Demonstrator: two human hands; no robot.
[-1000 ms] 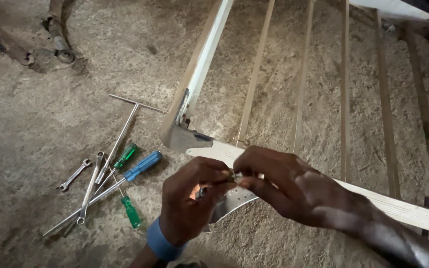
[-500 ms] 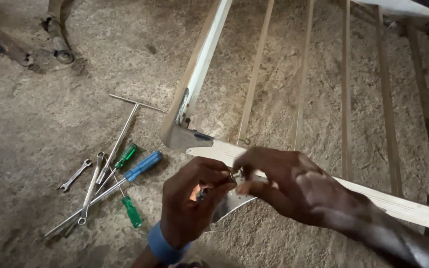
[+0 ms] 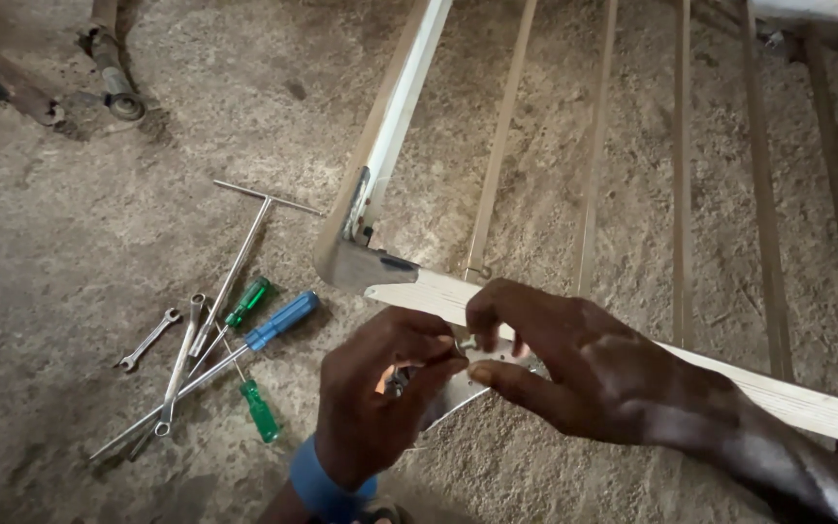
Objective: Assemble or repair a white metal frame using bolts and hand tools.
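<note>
Fingers of both hands meet over the near rail (image 3: 797, 403) of a pale wooden slatted frame lying on a rough concrete floor (image 3: 70, 243). The left hand (image 3: 375, 403), with a blue band (image 3: 317, 485) at its wrist, has thumb and forefinger drawn together to a near-closed pinch; a small metal fastener (image 3: 465, 343) sits at the tips, too small to identify further. The right hand (image 3: 584, 364) arches over the rail from the far side, its forefinger and thumb curled toward the same point, also nearly closed, with the remaining fingers loosely bent. Whether one hand or both actually grip the fastener cannot be told. Directly beneath the meeting fingertips a thin metal plate (image 3: 458, 393) projects from under the rail. Just beyond the fingertips, up and to the left, a metal corner bracket (image 3: 356, 262) joins the near rail to the white-faced side rail (image 3: 395, 116). Parallel slats (image 3: 594, 146) run away from the fingers toward the far end of the frame. Well to the left of the left-hand fingers, tools lie grouped on the floor: a blue-handled screwdriver (image 3: 278, 323) nearest, two green-handled screwdrivers (image 3: 262, 411) (image 3: 247, 302), a long T-handle wrench (image 3: 244, 252), and open-ended spanners (image 3: 150, 339) farthest out.
</note>
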